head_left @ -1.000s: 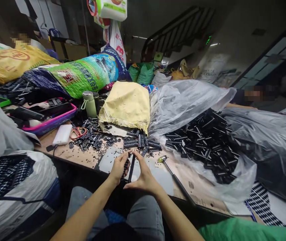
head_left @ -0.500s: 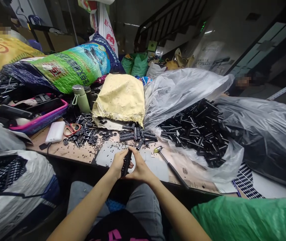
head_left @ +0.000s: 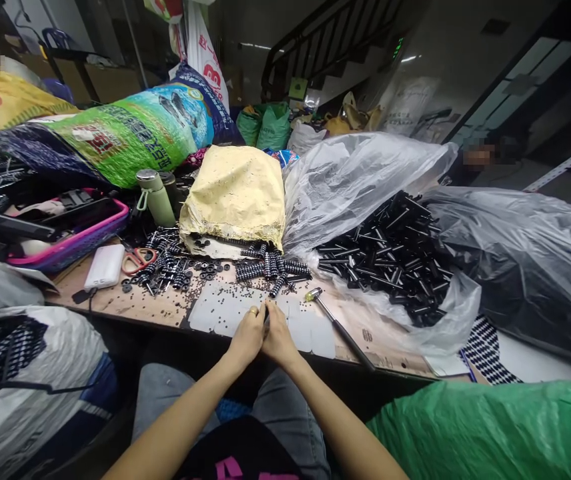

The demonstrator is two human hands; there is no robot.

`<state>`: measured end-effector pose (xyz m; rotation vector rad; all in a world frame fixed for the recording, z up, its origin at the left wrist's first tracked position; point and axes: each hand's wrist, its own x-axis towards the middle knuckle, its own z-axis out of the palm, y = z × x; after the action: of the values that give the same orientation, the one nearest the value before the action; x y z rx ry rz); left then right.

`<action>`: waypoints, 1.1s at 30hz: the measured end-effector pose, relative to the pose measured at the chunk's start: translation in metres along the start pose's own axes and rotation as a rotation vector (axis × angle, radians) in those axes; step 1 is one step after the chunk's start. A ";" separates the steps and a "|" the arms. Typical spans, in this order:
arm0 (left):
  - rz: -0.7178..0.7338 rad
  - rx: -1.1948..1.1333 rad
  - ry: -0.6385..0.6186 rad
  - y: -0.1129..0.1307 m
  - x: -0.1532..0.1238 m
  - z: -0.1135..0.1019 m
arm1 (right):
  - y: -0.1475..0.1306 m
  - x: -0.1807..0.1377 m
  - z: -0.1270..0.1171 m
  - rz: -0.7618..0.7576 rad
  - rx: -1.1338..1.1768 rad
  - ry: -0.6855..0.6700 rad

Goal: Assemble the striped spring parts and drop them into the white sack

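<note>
My left hand [head_left: 247,335] and my right hand [head_left: 278,335] are pressed together at the table's front edge, fingers closed around a slim black bar-shaped piece [head_left: 266,315]. Only a dark sliver of it shows between them; its exact kind is hidden. Just beyond lie several ribbed black rollers with pale stripes [head_left: 273,265]. Tiny dark bits are scattered over a grey mat [head_left: 210,309] under and left of my hands. To the right rests a hammer [head_left: 338,323] with a yellowish head.
A clear plastic bag [head_left: 365,173] spills black tubes [head_left: 390,260] on the right. A yellow sack [head_left: 238,193] stands behind the rollers. Scissors [head_left: 139,261], a white power bank [head_left: 105,267], a green flask [head_left: 156,198] and a pink-rimmed basket [head_left: 90,230] sit left. A green sack [head_left: 485,427] bulges front right.
My right hand, earlier held apart with thumb and fingers spread round the black piece, has closed in against my left. The piece is now mostly covered. The view has shifted slightly.
</note>
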<state>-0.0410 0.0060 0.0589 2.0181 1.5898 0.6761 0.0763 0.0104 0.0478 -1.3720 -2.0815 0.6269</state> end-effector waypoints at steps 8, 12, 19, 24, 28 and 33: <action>0.395 0.444 0.060 -0.031 0.003 0.004 | 0.065 -0.034 -0.101 0.692 -0.603 0.136; 0.389 0.526 0.141 -0.029 0.000 0.005 | 0.049 -0.044 -0.105 0.630 -0.494 0.017; 0.307 0.563 0.160 -0.024 -0.003 0.012 | -0.009 -0.062 -0.066 0.507 -0.223 -0.110; 0.282 0.564 0.088 -0.011 -0.010 0.031 | -0.034 -0.055 -0.068 0.391 -0.045 0.005; 0.286 0.522 0.034 -0.009 -0.013 0.045 | -0.052 -0.052 -0.050 0.319 -0.172 -0.140; 0.247 0.325 0.014 -0.008 -0.001 0.043 | -0.042 -0.052 -0.042 0.322 -0.128 -0.234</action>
<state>-0.0200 0.0039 0.0209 2.4811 1.5540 0.5457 0.0926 -0.0498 0.0958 -1.8044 -2.1261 0.8322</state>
